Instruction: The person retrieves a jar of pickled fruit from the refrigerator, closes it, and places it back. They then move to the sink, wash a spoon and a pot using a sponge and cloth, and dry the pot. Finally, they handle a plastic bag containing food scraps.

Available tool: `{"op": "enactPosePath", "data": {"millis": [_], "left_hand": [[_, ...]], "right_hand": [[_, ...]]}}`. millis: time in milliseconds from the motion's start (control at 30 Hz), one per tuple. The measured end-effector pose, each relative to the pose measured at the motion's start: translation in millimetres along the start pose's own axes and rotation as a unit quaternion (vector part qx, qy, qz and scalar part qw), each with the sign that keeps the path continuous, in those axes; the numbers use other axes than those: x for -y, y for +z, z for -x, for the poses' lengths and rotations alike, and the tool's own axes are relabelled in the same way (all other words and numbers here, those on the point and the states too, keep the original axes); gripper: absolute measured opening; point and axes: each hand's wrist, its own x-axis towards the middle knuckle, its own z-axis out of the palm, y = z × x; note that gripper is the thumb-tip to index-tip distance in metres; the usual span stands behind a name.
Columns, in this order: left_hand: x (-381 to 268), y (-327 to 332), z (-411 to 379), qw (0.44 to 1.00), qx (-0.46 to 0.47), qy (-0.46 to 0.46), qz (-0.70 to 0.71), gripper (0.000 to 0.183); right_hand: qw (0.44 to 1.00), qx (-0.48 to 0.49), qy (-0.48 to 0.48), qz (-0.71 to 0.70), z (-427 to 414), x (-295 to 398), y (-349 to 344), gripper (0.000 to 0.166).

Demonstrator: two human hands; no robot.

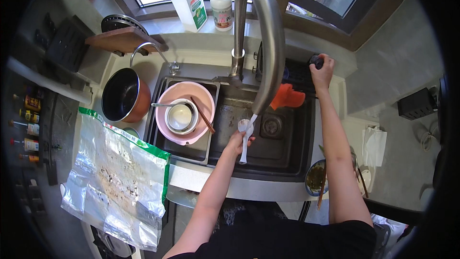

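Over the right basin of a dark double sink [230, 144], my left hand [237, 142] grips a white spoon [245, 147]. Water from the curved metal faucet [267, 43] appears to fall on the spoon's bowl. At the sink's back right corner my right hand [325, 66] holds a small dark object [316, 62] that I cannot make out clearly. An orange-red cloth or glove [288, 96] lies between the faucet and my right forearm. In the left basin a pink basin [203, 97] holds stacked bowls [181, 117], a spoon and brown chopsticks [203, 115].
An orange pot [140, 100] stands left of the sink, with an opened-out, stained plastic bag [118, 176] nearer me. A bowl of food remains [316, 178] with chopsticks sits at the front right. A white jug [188, 5] and a spray bottle [221, 10] stand on the windowsill.
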Motion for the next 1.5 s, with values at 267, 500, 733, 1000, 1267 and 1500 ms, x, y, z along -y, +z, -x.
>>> {"op": "enactPosePath", "data": {"millis": [267,500,733,1000,1267,1500], "left_hand": [[11,-6,16,0.995,0.014,0.012,-0.103,0.031],[13,-3,55,0.965,-0.081,0.043,-0.247,0.028],[8,-5,40,0.972,-0.016,0.043,-0.231,0.025],[13,-9,39,0.971,0.015,0.005,-0.238,0.026],[4,-5,44,0.972,0.018,0.002,-0.235,0.022],[4,-11,40,0.968,-0.008,0.014,-0.251,0.024]], "right_hand": [[0.921,0.344,-0.047,-0.179,249,88,17,0.045],[0.94,0.295,-0.035,-0.167,306,69,87,0.033],[0.947,0.277,-0.022,-0.161,290,77,89,0.022],[0.937,0.301,0.04,-0.171,296,81,80,0.02],[0.934,0.3,0.047,-0.189,304,78,88,0.02],[0.921,0.339,0.059,-0.184,309,87,75,0.016]]}}
